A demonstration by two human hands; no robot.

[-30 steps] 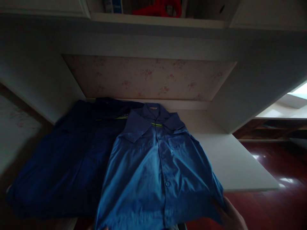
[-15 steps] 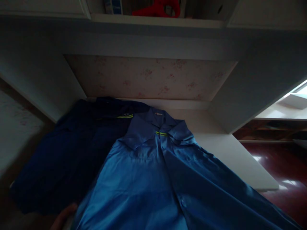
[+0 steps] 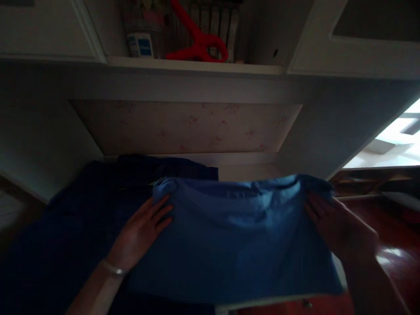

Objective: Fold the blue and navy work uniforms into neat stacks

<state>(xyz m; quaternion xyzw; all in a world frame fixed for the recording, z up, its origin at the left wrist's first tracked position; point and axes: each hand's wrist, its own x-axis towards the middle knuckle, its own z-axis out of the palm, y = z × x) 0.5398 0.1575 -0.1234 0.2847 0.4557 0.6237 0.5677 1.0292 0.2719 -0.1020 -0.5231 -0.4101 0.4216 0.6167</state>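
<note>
A blue work shirt is stretched between my two hands, lifted in front of the desk, its upper edge bunched into folds. My left hand grips its upper left corner, with the fingers lying over the cloth and the thumb hidden. On that wrist is a light bracelet. At the upper right corner my right hand is closed on the fabric, dim and somewhat blurred. A darker navy garment lies spread to the left, partly behind my left arm.
Above hangs an open shelf holding a red looped object and a labelled container. Side panels flank the floral backboard. A strip of white desk shows behind the shirt. Reddish floor and a bright window are at right.
The blue shirt lay flat with its collar at the back; now both hands hold it raised and doubled up. My right hand has come into view, and the camera has tilted up.
</note>
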